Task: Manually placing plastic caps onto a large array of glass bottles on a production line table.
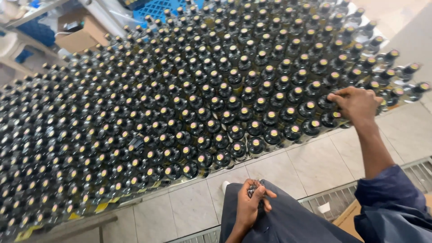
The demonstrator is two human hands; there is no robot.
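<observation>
Beside a packed table of dark glass bottles (189, 112), a person in blue work clothes reaches out with the right hand (357, 104), its fingers curled down onto the capped top of one bottle (332, 102) near the table's front right edge. The left hand (249, 204) rests low against the lap, closed around a small dark bundle (253, 190) too small to identify. The bottles stand upright and shoulder to shoulder in diagonal rows, long axes vertical, necks pointing up at the camera. Their glossy black neck sleeves end in round gold-coloured tops. Pale square floor tiles (315, 166) and a metal drain grate (423, 173) lie below the table.
</observation>
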